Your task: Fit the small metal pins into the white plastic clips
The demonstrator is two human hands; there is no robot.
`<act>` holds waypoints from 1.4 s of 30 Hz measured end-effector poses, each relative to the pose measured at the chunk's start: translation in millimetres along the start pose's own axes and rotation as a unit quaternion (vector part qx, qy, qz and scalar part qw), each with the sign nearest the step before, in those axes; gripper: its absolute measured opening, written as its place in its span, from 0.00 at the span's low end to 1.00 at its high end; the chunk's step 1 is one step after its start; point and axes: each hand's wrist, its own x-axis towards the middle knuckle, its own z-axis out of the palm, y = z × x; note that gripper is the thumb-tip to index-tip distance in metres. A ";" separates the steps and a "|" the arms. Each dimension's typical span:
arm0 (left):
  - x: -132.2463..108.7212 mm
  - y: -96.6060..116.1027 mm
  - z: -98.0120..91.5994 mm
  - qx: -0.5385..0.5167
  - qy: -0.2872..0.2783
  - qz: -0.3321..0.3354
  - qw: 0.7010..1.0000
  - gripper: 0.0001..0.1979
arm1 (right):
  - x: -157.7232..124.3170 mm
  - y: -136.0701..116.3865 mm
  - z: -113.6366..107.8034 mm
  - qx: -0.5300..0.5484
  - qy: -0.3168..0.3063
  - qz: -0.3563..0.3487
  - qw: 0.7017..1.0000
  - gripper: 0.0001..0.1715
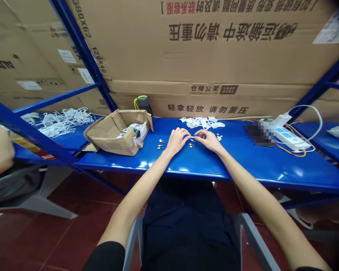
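My left hand (176, 141) and my right hand (209, 140) meet over the blue table, fingertips almost touching. Between them a small white piece (192, 137) is pinched from both sides; its exact kind is too small to make out. Just below the fingers lie small metal-and-white fittings (191, 145). More of these small fittings (160, 146) rest to the left of my left hand. Beside my right hand is a little cluster of tiny white pieces (219, 137). Behind both hands, a pile of flat white plastic parts (203, 122) is spread out.
An open cardboard box (113, 141) with assorted items stands at left, a dark bottle (144, 104) behind it. A white power strip (292, 138) with cables and a pixelated dark object (260, 133) are at right. White hook-like parts (63, 122) lie far left, near another person's arm (0, 150).
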 end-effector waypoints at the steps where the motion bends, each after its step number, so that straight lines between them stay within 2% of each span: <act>1: 0.1 0.1 -0.1 -0.003 0.001 0.003 1.000 0.12 | -0.1 -0.4 -0.1 -0.006 0.001 -0.007 1.000 0.18; 9: 0.9 -0.8 1.5 -0.032 0.025 0.008 0.999 0.11 | -2.1 -4.4 -2.5 0.005 0.050 -0.066 0.997 0.20; 13: 0.9 -1.8 2.5 -0.033 0.026 0.009 0.999 0.11 | -2.1 -5.8 -2.8 0.006 0.049 -0.088 0.995 0.19; 15: 0.9 -2.0 2.5 -0.034 0.031 0.004 0.999 0.11 | -0.4 -1.9 -5.6 0.000 0.062 -0.082 0.995 0.20; 20: 1.4 -2.5 1.7 -0.035 0.055 -0.009 0.998 0.11 | 2.7 15.4 -21.8 -0.055 0.151 -0.010 0.987 0.22; 23: 1.4 -1.4 0.8 -0.033 0.062 -0.002 0.998 0.10 | 0.3 14.8 -24.2 -0.059 0.118 -0.019 0.991 0.25; 27: 0.7 1.1 -1.0 -0.027 0.065 0.012 0.997 0.09 | -2.2 1.6 -13.5 -0.019 0.050 -0.050 0.997 0.29; 30: 0.4 1.8 -1.7 -0.025 0.065 0.022 0.997 0.08 | -2.3 -3.2 -7.9 0.002 0.027 -0.067 0.997 0.28; 38: 2.0 -2.3 1.7 -0.042 0.057 0.021 0.997 0.10 | -4.0 -0.9 -6.9 -0.059 0.035 -0.135 0.988 0.22; 40: 2.3 -2.3 1.3 -0.046 0.056 0.014 0.997 0.11 | -3.1 -0.6 -8.5 -0.083 0.044 -0.121 0.988 0.20; 42: 2.3 -1.9 0.5 -0.047 0.055 0.003 0.997 0.11 | -2.2 1.8 -15.2 -0.123 0.085 -0.069 0.986 0.20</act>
